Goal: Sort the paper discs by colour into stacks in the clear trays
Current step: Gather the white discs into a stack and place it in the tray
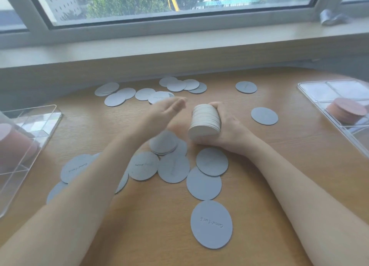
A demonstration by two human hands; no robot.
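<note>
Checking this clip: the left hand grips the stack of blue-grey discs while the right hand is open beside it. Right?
Hands are swapped. In the head view the right hand grips the stack of blue-grey discs, and the left hand is open beside it.

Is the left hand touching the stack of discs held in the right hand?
Apart. The head view shows bare table between the open left hand and the stack gripped by the right hand.

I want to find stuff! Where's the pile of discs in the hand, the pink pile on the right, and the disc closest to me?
Stack of grey paper discs [205,124]: head view, on its ribbed side.
Pink paper disc stack [348,110]: head view, top disc.
Nearest grey paper disc [211,223]: head view, its middle, by the writing.
</note>
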